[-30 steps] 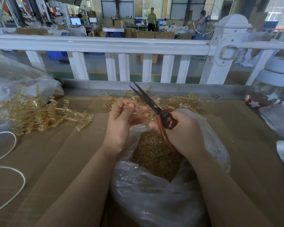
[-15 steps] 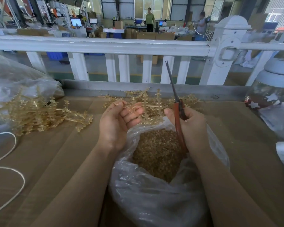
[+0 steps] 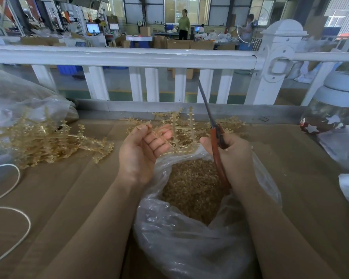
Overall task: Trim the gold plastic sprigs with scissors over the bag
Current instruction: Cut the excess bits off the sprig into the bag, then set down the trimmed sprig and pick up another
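Left hand (image 3: 141, 152): palm up, fingers loosely spread, cradling a gold sprig (image 3: 181, 135).
Right hand (image 3: 233, 156): fingers wrapped round closed scissors (image 3: 214, 127), blades up.
Bag (image 3: 189, 238): beneath both.

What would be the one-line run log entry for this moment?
left hand: palm up, gold sprig pieces on fingers | right hand: grips scissors, blades closed, pointing up | clear bag: open below, holds trimmings

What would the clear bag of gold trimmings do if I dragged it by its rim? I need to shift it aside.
The clear bag looks thin and crinkled, so its rim would likely stretch and collapse rather than pull stiffly. The gold trimmings fill it deep and loose, so it probably sags and may spill if tipped.
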